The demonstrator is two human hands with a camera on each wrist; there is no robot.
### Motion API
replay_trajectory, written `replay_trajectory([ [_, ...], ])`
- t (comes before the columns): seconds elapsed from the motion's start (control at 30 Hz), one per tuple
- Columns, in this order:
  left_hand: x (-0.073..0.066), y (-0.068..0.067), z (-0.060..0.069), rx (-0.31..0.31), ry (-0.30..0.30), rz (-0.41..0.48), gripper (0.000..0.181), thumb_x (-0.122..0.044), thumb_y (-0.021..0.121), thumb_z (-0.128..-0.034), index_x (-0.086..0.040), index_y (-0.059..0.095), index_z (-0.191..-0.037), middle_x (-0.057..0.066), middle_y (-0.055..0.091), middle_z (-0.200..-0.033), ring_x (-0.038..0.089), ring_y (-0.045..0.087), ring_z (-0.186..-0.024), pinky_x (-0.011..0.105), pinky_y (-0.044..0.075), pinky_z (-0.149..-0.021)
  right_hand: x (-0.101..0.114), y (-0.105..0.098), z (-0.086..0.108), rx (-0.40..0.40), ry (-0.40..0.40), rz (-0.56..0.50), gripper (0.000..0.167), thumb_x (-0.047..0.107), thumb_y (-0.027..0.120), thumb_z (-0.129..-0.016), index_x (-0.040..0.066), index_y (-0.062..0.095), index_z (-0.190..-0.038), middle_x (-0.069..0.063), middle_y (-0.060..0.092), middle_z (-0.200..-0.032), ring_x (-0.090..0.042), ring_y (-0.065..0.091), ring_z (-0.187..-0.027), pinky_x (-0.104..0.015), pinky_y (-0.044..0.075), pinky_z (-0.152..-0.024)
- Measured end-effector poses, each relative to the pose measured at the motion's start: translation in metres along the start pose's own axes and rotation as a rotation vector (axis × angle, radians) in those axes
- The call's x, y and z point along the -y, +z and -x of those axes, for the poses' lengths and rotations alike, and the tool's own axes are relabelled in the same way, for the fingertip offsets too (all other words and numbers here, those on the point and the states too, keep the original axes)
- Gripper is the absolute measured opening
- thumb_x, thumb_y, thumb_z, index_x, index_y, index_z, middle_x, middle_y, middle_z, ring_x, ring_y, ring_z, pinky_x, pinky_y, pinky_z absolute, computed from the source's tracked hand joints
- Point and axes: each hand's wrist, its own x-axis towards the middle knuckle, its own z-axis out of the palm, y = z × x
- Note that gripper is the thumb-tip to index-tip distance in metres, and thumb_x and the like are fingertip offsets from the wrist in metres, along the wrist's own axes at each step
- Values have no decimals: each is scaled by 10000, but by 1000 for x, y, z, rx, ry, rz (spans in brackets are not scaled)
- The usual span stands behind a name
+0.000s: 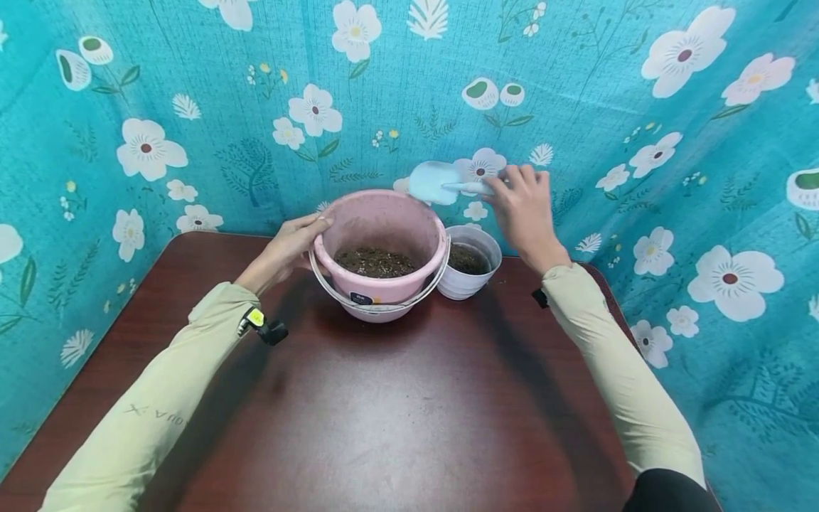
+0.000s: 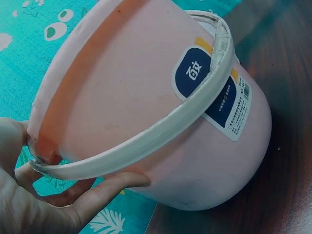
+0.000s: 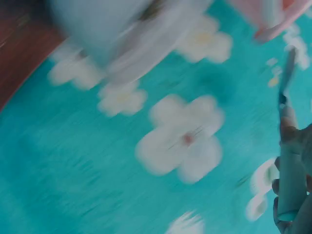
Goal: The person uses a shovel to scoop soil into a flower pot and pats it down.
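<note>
A pink bucket [image 1: 377, 291] with dark soil in its bottom stands on the table, its white handle [image 2: 146, 141] hanging down at the front. My left hand [image 1: 288, 249] grips the bucket's left rim; in the left wrist view the fingers and thumb of that hand [image 2: 53, 200] lie around the wall near the handle's joint. Above and right of the bucket, my right hand [image 1: 526, 213] holds a light blue scoop [image 1: 435, 183] by its handle, blade pointing left. The right wrist view shows the scoop [image 3: 291, 180] edge-on in the fingers.
A white pot [image 1: 462, 284] with soil stands touching or close to the bucket's right side, below my right hand. The brown table [image 1: 397, 412] meets a blue flowered cloth [image 1: 397, 99] behind and at the sides.
</note>
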Motion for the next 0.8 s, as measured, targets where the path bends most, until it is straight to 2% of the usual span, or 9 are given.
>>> replay_trajectory([
  [0.17, 0, -1, -2, -5, 16, -7, 635, -342, 549, -1079, -152, 341, -1648, 38, 655, -786, 119, 691, -578, 358, 678, -596, 44, 11, -32, 134, -90, -40, 211, 196, 752, -967, 69, 769, -1135, -140, 664, -1046, -342, 531, -960, -513, 451, -823],
  [0.23, 0, -2, -2, -7, 20, -7, 632, -344, 550, -1080, -154, 343, -1647, 37, 662, -809, 117, 694, -586, 362, 680, -604, 62, 20, -41, 215, -125, 3, 196, 175, 760, -950, 80, 783, -1119, -118, 652, -1026, -313, 513, -954, -477, 450, -841],
  [0.33, 0, -2, -3, -17, 22, -3, 623, -339, 549, -1084, -151, 351, -1644, 44, 654, -829, 112, 689, -586, 363, 679, -601, 83, 39, -50, 352, -198, 123, 131, 145, 743, -953, 89, 803, -1056, -103, 660, -1033, -299, 513, -977, -454, 449, -877],
  [0.47, -1, 2, -6, -12, 20, 1, 621, -332, 543, -1089, -149, 342, -1647, 76, 627, -928, 109, 684, -589, 366, 680, -604, 95, 61, -53, 542, -273, 203, 134, 36, 702, -942, 107, 815, -942, -90, 726, -1029, -297, 560, -1018, -454, 461, -911],
  [0.53, -1, 4, -8, 0, 20, 5, 625, -332, 547, -1086, -151, 341, -1648, 95, 617, -981, 114, 688, -595, 375, 683, -615, 96, 67, -52, 602, -281, 208, 183, -13, 680, -927, 107, 816, -899, -95, 748, -1011, -300, 575, -1011, -452, 472, -897],
  [0.6, -1, 6, -9, 2, 19, 9, 625, -342, 558, -1082, -161, 353, -1644, 121, 617, -1001, 121, 693, -594, 390, 686, -625, 96, 70, -52, 631, -297, 232, 177, -7, 682, -935, 103, 817, -902, -104, 758, -1012, -302, 586, -1013, -446, 486, -882],
  [0.7, 0, 5, -6, -13, 15, 0, 627, -354, 557, -1080, -168, 355, -1644, 155, 611, -1071, 115, 700, -617, 388, 685, -624, 98, 73, -51, 620, -343, 259, 149, 28, 699, -944, 111, 816, -905, -97, 762, -1023, -296, 598, -1027, -428, 487, -871],
  [0.8, 3, 2, -1, -26, -7, -13, 623, -355, 538, -1085, -177, 341, -1648, 195, 568, -1196, 97, 700, -652, 376, 685, -632, 102, 78, -50, 618, -405, 222, 120, 45, 719, -939, 112, 816, -919, -80, 767, -1025, -292, 622, -1066, -424, 500, -940],
])
